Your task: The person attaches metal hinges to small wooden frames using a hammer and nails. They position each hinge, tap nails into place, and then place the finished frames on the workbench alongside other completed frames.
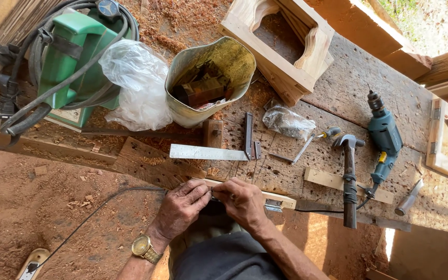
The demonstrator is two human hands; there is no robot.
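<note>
Your left hand (180, 206) and right hand (243, 201) meet fingertip to fingertip at the bench edge, pinching something too small to tell, against a wood strip (265, 196) running left-right with a hinge (273, 205) just right. Beyond lie a square (211, 152), hammer (349, 176) and drill (383, 140), well apart.

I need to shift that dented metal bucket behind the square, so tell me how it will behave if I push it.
The metal bucket leans toward the bench edge with its mouth open, so a shove could tip it. The dark blocks inside probably make it heavy and may spill. Its bent rim suggests thin walls that flex under a grip.
</note>
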